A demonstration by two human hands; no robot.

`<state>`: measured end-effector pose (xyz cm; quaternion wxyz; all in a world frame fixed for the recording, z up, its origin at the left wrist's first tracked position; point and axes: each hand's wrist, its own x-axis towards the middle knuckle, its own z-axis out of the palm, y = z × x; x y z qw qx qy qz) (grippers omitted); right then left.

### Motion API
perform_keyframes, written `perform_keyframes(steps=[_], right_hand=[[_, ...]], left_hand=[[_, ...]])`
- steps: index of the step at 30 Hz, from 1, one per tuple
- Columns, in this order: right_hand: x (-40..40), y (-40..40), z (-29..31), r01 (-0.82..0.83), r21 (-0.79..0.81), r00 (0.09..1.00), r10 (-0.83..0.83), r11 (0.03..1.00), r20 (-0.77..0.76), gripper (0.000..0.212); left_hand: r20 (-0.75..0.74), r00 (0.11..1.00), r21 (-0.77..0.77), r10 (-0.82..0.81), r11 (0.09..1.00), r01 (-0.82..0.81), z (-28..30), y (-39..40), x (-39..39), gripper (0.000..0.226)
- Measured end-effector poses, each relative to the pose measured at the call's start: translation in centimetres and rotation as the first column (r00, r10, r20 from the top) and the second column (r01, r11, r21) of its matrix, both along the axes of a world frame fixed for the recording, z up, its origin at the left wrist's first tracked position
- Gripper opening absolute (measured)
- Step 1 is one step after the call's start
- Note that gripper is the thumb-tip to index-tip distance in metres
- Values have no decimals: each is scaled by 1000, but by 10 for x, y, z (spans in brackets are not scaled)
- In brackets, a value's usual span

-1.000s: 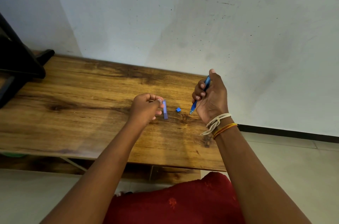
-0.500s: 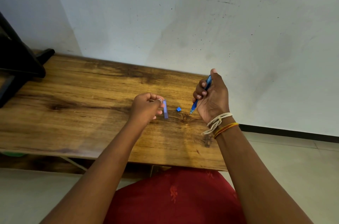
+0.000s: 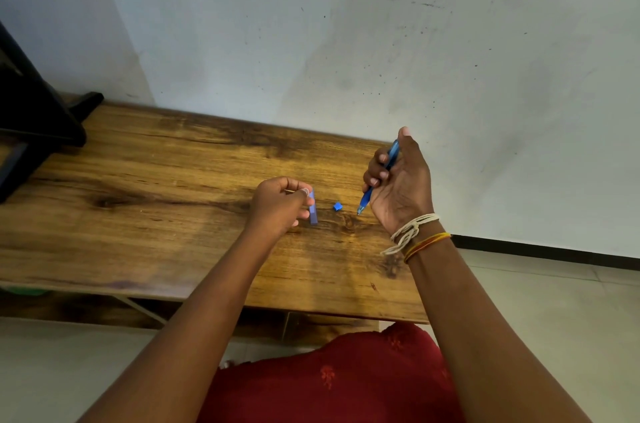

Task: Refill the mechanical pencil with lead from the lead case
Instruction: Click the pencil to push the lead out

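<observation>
Head view shows the right hand (image 3: pixel 398 187) curled round the blue mechanical pencil (image 3: pixel 379 177), thumb on its upper end and the writing tip pointing down toward the wooden table (image 3: pixel 156 215). The left hand (image 3: pixel 277 206) pinches the lead case (image 3: pixel 313 208), a slim translucent blue-violet stick held roughly upright by its top between thumb and fingertip; something thin and pale seems to cross its fingertips, too small to say whether it is a lead. Between the lead case and the pencil tip, a small blue cap (image 3: pixel 337 206) lies on the table, apart from both; whether it belongs to the pencil or the case cannot be told.

Judging from this, the step in hand is drawing a lead out of the case, with the pencil held ready. The next move calls for bringing the case or a single lead to the pencil's open end, which means lifting the thumb off that end and lining up a very thin, brittle rod with a narrow hole.

No brand, label or writing can be read on the pencil or the case.

To the left of the lead case, at the table's far end, stands a dark black object (image 3: pixel 31 125).
</observation>
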<state>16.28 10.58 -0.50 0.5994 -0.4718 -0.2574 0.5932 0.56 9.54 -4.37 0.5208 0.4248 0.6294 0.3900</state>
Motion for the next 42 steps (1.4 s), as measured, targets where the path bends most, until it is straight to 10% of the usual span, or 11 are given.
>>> perform_keyframes(steps=[22, 42], right_hand=[[13, 6, -5, -110, 29, 974, 114, 993, -196, 50], [23, 6, -8, -79, 8, 962, 78, 997, -260, 50]], left_hand=[[473, 871, -189, -133, 950, 248, -1, -5, 20, 58], [468, 864, -167, -186, 941, 293, -4, -5, 26, 62]])
